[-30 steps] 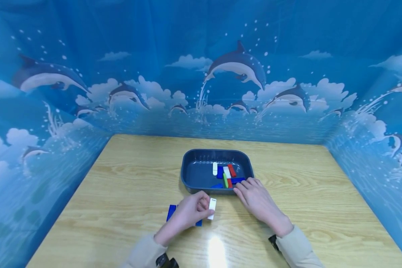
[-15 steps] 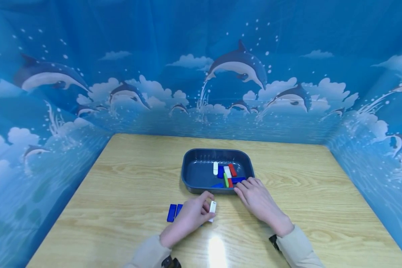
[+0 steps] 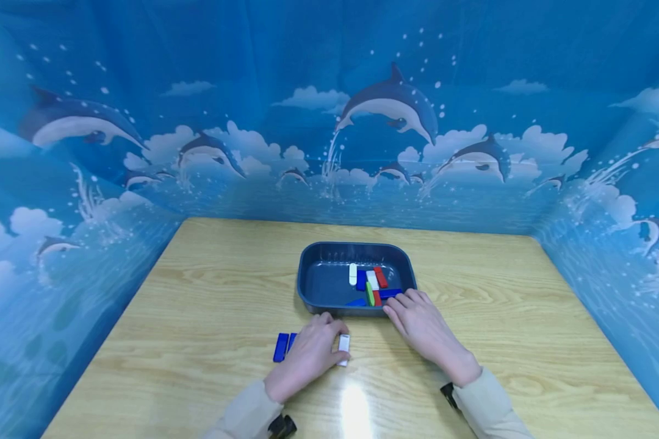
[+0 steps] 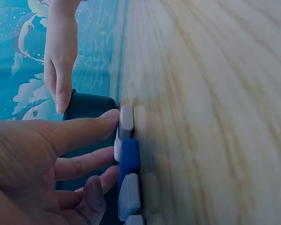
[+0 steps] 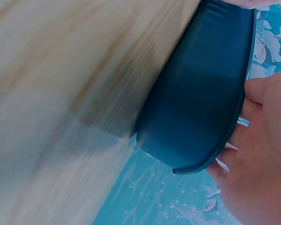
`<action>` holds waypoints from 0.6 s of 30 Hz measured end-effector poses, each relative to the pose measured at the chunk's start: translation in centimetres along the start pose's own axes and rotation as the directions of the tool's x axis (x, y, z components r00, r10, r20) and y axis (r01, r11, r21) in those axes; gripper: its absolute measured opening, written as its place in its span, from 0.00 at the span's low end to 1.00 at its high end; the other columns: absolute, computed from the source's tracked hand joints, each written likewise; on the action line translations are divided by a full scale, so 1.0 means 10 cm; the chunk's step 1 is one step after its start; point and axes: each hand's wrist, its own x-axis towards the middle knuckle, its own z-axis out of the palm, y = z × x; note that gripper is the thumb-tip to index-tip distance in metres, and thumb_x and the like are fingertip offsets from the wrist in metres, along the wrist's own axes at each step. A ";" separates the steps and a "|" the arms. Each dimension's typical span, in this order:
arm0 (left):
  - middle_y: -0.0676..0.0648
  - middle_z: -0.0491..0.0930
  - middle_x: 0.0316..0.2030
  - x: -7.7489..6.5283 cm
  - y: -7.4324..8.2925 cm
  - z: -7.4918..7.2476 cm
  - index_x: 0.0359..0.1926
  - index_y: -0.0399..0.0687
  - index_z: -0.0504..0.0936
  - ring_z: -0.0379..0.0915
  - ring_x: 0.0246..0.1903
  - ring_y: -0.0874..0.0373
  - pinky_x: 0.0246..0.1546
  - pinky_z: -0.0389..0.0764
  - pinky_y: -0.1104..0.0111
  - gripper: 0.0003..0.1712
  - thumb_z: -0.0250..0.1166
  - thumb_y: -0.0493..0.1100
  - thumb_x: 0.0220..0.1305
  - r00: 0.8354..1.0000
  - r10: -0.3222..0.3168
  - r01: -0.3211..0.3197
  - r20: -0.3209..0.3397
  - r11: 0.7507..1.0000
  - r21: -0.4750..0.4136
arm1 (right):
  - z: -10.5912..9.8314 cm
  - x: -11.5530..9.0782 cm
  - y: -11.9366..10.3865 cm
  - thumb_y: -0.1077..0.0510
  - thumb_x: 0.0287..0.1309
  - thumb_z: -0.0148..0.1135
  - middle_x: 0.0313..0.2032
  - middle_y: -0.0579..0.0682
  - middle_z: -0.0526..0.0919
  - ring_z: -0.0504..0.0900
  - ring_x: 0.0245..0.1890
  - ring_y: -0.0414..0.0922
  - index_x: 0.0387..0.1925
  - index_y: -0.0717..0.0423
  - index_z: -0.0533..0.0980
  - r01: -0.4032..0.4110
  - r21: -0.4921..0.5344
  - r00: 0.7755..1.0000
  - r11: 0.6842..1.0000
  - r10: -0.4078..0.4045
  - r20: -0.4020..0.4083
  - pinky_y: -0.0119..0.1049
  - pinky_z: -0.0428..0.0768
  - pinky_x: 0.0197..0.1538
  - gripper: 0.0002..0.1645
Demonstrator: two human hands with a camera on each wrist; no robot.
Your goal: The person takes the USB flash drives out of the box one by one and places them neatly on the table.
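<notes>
My left hand (image 3: 310,346) pinches a small white oblong block (image 3: 344,350) endways between thumb and forefinger, low over the table in front of the tray. Left of that hand lie two blue blocks (image 3: 280,347), side by side, the second partly covered by it. In the left wrist view, a blue block (image 4: 129,161) and a pale block (image 4: 129,194) line up beyond the fingertips. My right hand (image 3: 425,326) holds the near right rim of the dark blue tray (image 3: 321,292), thumb on the outer side and fingers over the edge in the right wrist view.
Inside the tray, toward its right, lie a white block (image 3: 353,274), a red block (image 3: 381,277), a green block (image 3: 370,294) and several others. The wooden table (image 3: 500,292) ends at a blue dolphin-print curtain (image 3: 252,122) behind and at both sides.
The white block has gone down and slightly left with my left hand, from tilted up to lying flatter by the table. The right hand stays on the tray's rim.
</notes>
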 end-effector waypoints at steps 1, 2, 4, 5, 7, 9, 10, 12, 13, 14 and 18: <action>0.54 0.72 0.31 -0.01 -0.01 -0.01 0.42 0.52 0.82 0.62 0.30 0.62 0.27 0.65 0.75 0.23 0.73 0.54 0.43 1.000 0.003 -0.003 0.000 1.000 0.018 | 0.00 0.00 0.00 0.50 0.64 0.51 0.37 0.45 0.81 0.71 0.38 0.44 0.43 0.52 0.79 -0.001 0.000 1.000 1.000 0.001 0.001 0.43 0.70 0.50 0.15; 0.54 0.72 0.31 -0.01 -0.01 -0.01 0.42 0.53 0.82 0.62 0.31 0.62 0.27 0.65 0.75 0.23 0.73 0.54 0.43 1.000 0.004 -0.004 0.000 1.000 0.026 | 0.00 0.00 0.00 0.50 0.64 0.50 0.37 0.45 0.81 0.71 0.38 0.44 0.43 0.52 0.79 -0.004 0.001 1.000 1.000 0.004 0.002 0.43 0.70 0.50 0.15; 0.54 0.72 0.32 -0.03 -0.03 -0.02 0.41 0.54 0.82 0.63 0.32 0.61 0.28 0.66 0.74 0.23 0.73 0.56 0.42 1.000 0.002 -0.002 -0.006 0.999 0.039 | -0.01 0.00 0.00 0.49 0.65 0.49 0.37 0.45 0.81 0.71 0.38 0.44 0.43 0.52 0.79 -0.008 0.000 1.000 1.000 0.008 0.007 0.43 0.70 0.50 0.16; 0.54 0.73 0.33 -0.03 -0.03 -0.02 0.41 0.54 0.82 0.64 0.33 0.61 0.28 0.67 0.73 0.23 0.73 0.56 0.42 1.000 0.000 0.001 -0.009 0.999 0.041 | -0.01 0.00 0.00 0.49 0.65 0.49 0.37 0.45 0.81 0.71 0.38 0.44 0.43 0.52 0.79 -0.011 0.003 1.000 1.000 0.011 0.009 0.43 0.70 0.50 0.16; 0.54 0.73 0.35 -0.05 -0.05 -0.02 0.41 0.55 0.82 0.65 0.35 0.60 0.30 0.69 0.71 0.23 0.72 0.57 0.42 1.000 -0.009 0.009 -0.012 0.999 0.044 | -0.01 0.00 0.00 0.49 0.65 0.49 0.38 0.45 0.81 0.71 0.38 0.44 0.43 0.52 0.79 -0.010 0.007 1.000 1.000 0.010 0.011 0.43 0.70 0.50 0.16; 0.54 0.73 0.36 -0.06 -0.06 -0.03 0.41 0.56 0.81 0.66 0.37 0.59 0.32 0.70 0.70 0.22 0.71 0.58 0.44 1.000 -0.022 0.022 -0.011 0.999 0.029 | -0.01 0.00 0.00 0.49 0.65 0.49 0.38 0.45 0.81 0.71 0.38 0.44 0.43 0.52 0.79 -0.012 0.012 1.000 1.000 0.012 0.011 0.43 0.70 0.51 0.16; 0.54 0.73 0.36 -0.06 -0.06 -0.04 0.41 0.56 0.81 0.66 0.38 0.60 0.34 0.71 0.69 0.21 0.70 0.58 0.46 1.000 -0.026 0.026 -0.011 1.000 0.018 | -0.01 0.00 0.00 0.50 0.65 0.49 0.38 0.45 0.81 0.71 0.38 0.44 0.43 0.52 0.79 -0.013 0.014 1.000 1.000 0.013 0.011 0.43 0.70 0.51 0.16; 0.54 0.74 0.36 -0.05 -0.07 -0.06 0.40 0.56 0.82 0.67 0.38 0.60 0.34 0.72 0.69 0.17 0.68 0.56 0.50 0.999 -0.026 0.025 -0.022 1.000 -0.014 | -0.01 0.00 0.00 0.50 0.65 0.49 0.38 0.46 0.81 0.71 0.38 0.44 0.43 0.52 0.79 -0.012 0.017 1.000 1.000 0.012 0.009 0.44 0.70 0.51 0.16; 0.55 0.75 0.35 -0.05 -0.08 -0.08 0.40 0.56 0.82 0.68 0.37 0.62 0.34 0.72 0.70 0.15 0.66 0.55 0.53 0.999 -0.021 0.020 -0.033 0.999 -0.033 | -0.01 0.00 0.00 0.50 0.65 0.49 0.37 0.45 0.81 0.71 0.38 0.44 0.43 0.52 0.79 -0.011 0.018 1.000 1.000 0.011 0.009 0.44 0.70 0.51 0.15; 0.56 0.75 0.34 -0.04 -0.09 -0.10 0.39 0.56 0.82 0.69 0.35 0.63 0.33 0.72 0.72 0.13 0.65 0.54 0.55 0.999 -0.017 0.015 -0.047 0.999 -0.052 | -0.01 0.00 0.00 0.50 0.65 0.49 0.37 0.45 0.81 0.71 0.38 0.44 0.43 0.52 0.78 -0.009 0.016 1.000 1.000 0.009 0.010 0.43 0.70 0.50 0.16; 0.59 0.76 0.29 -0.01 -0.10 -0.17 0.35 0.57 0.81 0.70 0.28 0.68 0.29 0.72 0.77 0.06 0.62 0.50 0.60 0.993 0.000 -0.014 -0.122 0.994 -0.112 | -0.01 0.00 0.00 0.50 0.65 0.49 0.37 0.45 0.81 0.71 0.38 0.44 0.43 0.51 0.78 -0.007 0.012 1.000 1.000 0.007 0.017 0.43 0.70 0.49 0.15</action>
